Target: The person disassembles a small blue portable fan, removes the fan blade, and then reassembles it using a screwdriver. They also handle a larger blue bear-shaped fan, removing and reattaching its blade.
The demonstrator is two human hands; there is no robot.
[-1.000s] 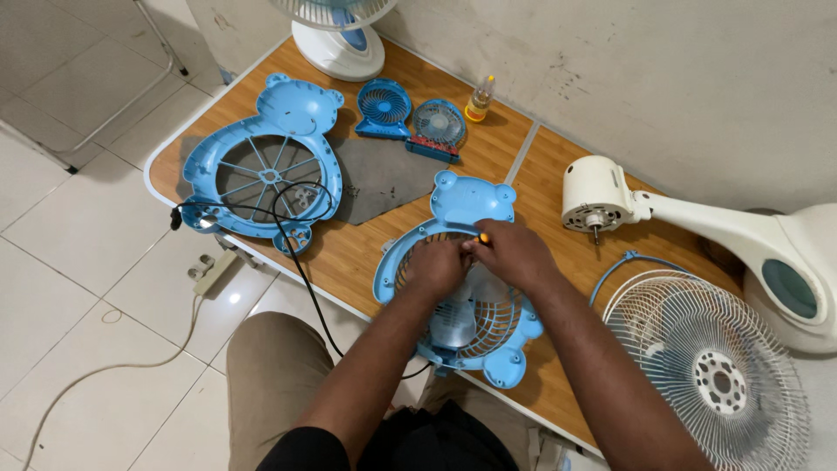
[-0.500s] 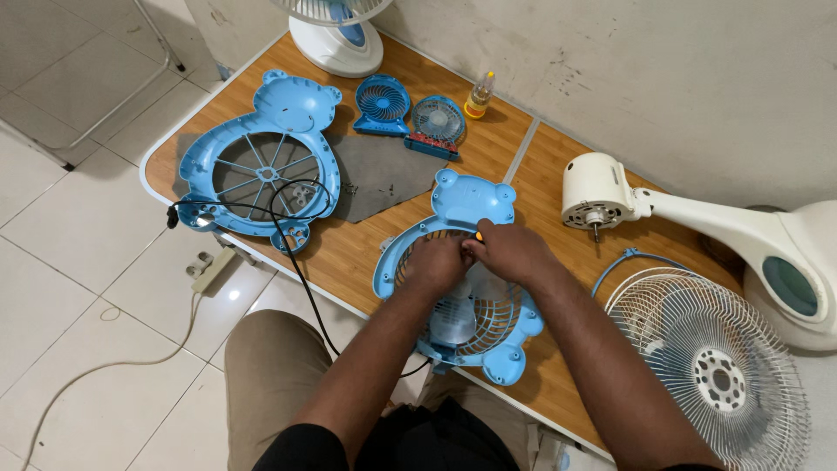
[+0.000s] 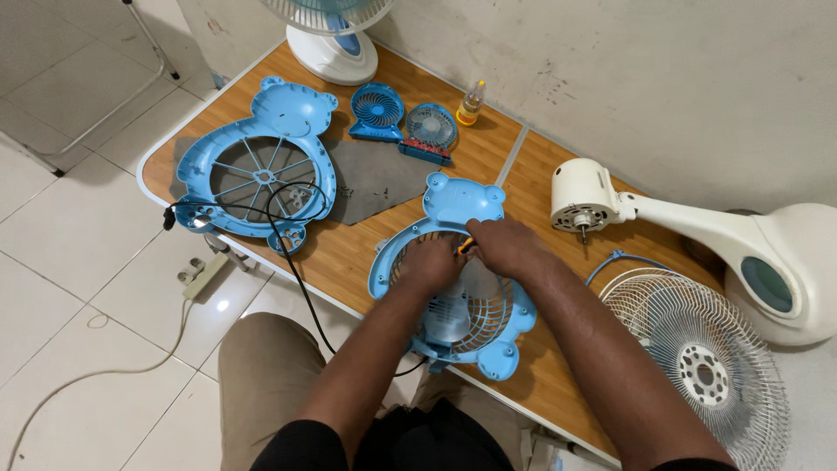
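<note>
**Two hands on a bear-shaped fan**

Both hands meet on the blue bear-shaped fan housing (image 3: pixel 453 270) at the table's near edge. The right hand (image 3: pixel 504 249) pinches an orange-handled screwdriver (image 3: pixel 466 245); the left hand (image 3: pixel 430 264) presses curled fingers on the grille. A matching front guard (image 3: pixel 261 166) lies well apart, to the left.

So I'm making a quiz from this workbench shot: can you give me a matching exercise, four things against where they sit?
Things:
1. small yellow bottle
2. white wire fan guard
3. bear-shaped grille
4. white fan motor

Places:
A. under both hands
B. far edge of the table, by the wall
C. lower right, off the table's end
D. right of the bear-shaped grille's ears

Pairs: 1-B, 2-C, 3-A, 4-D
</note>
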